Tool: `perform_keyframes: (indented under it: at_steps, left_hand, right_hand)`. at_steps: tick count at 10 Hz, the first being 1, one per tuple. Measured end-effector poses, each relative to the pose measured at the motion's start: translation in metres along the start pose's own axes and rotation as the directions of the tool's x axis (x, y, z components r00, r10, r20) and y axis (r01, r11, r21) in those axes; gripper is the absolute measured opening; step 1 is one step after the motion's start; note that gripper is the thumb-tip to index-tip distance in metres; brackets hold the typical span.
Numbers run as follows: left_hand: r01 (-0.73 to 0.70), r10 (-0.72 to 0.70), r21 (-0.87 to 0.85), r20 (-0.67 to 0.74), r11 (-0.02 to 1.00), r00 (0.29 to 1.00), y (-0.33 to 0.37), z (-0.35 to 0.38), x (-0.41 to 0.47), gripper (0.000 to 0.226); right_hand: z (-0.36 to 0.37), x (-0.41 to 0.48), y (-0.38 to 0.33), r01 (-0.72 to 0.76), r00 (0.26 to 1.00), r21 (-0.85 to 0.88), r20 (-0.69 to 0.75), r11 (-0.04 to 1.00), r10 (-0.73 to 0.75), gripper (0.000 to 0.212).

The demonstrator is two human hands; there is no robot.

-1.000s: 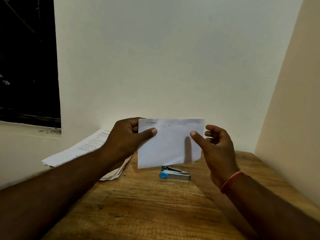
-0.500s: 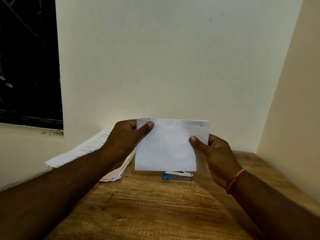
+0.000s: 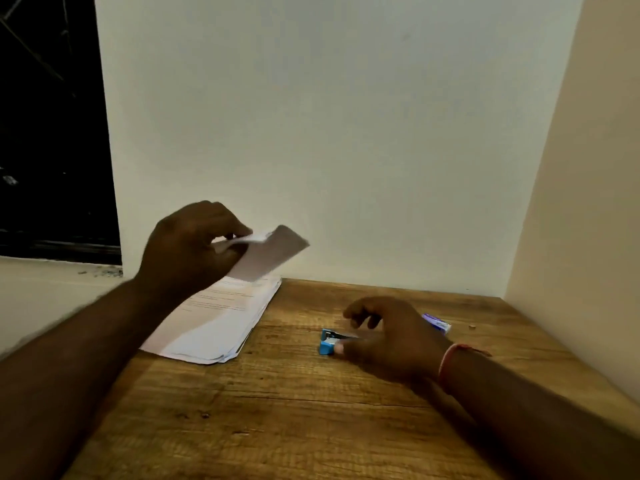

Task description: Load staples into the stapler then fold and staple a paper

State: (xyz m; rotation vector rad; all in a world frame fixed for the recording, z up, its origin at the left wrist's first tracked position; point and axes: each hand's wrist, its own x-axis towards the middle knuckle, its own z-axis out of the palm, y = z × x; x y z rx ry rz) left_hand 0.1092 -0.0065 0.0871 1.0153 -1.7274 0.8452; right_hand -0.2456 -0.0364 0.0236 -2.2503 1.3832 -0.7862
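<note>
Folded paper (image 3: 273, 252), white, pinched in left hand (image 3: 194, 244); right hand (image 3: 391, 337) curled over blue stapler (image 3: 327, 342), grip unclear.

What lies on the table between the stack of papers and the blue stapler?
Nothing: in the head view only bare wooden table shows between the stack of papers and the stapler.

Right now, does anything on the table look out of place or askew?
Nothing serious. The paper stack lies skewed at the left edge of the table, sheets fanned unevenly. A small loose bit lies right of the staple box, too small to identify.
</note>
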Motion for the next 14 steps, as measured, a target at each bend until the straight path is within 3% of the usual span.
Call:
perform_keyframes:
  at_steps: [1,2,3,4,5,6,7,9,10,11,12,14]
  left_hand:
    - [-0.156,0.151,0.096,0.054,0.983,0.987,-0.005,0.012,-0.008,0.008]
    - [-0.232,0.216,0.121,0.133,0.965,0.967,-0.008,0.015,-0.011,0.009]
    - [-0.126,0.094,0.048,0.420,0.991,0.902,-0.013,0.019,-0.023,0.012]
    - [0.061,-0.153,0.157,0.687,0.986,0.710,-0.016,0.023,-0.032,0.015]
    - [0.180,-0.286,0.223,0.795,0.958,0.534,-0.016,0.022,-0.035,0.013]
    - [0.245,-0.324,0.235,0.840,0.940,0.435,-0.010,0.021,-0.036,0.033]
    - [0.309,-0.352,0.244,0.862,0.919,0.366,-0.008,0.022,-0.036,0.069]
    - [0.369,-0.382,0.233,0.829,0.900,0.409,-0.008,0.034,-0.040,0.117]
    - [0.291,-0.394,0.280,0.775,0.915,0.494,0.001,0.036,-0.040,0.119]
    - [0.221,-0.334,0.253,0.619,0.942,0.711,0.016,0.047,-0.046,0.107]
    - [0.184,-0.263,0.192,0.579,0.964,0.772,0.040,0.061,-0.052,0.108]
    - [0.164,-0.248,0.191,0.612,0.968,0.751,0.093,0.075,-0.069,0.114]
  right_hand:
    - [0.006,-0.004,-0.005,0.044,0.998,-0.104,0.043,0.994,-0.039,0.055]
    - [0.004,-0.005,-0.007,0.063,0.995,-0.112,0.079,0.992,-0.055,0.040]
    - [0.005,-0.004,-0.007,0.049,0.996,-0.141,0.082,0.989,-0.038,0.028]
    - [0.008,-0.002,-0.008,0.015,0.999,-0.178,0.049,0.984,-0.007,0.023]
    - [0.009,0.000,-0.005,-0.098,0.992,-0.178,-0.092,0.979,0.082,0.020]
    - [-0.001,0.009,0.008,-0.200,0.962,-0.236,-0.232,0.951,0.145,0.017]
    - [-0.018,0.017,0.023,-0.298,0.940,-0.365,-0.272,0.882,0.205,0.018]
    - [-0.028,0.024,0.054,-0.417,0.902,-0.382,-0.281,0.825,0.326,0.022]
    - [-0.028,0.021,0.055,-0.408,0.907,-0.391,-0.272,0.825,0.320,0.031]
    - [-0.028,0.016,0.053,-0.351,0.921,-0.440,-0.321,0.827,0.219,0.071]
    - [-0.018,0.011,0.042,-0.241,0.935,-0.483,-0.348,0.842,0.068,0.093]
    - [0.020,-0.005,0.013,-0.039,0.963,-0.546,-0.245,0.837,-0.114,0.108]
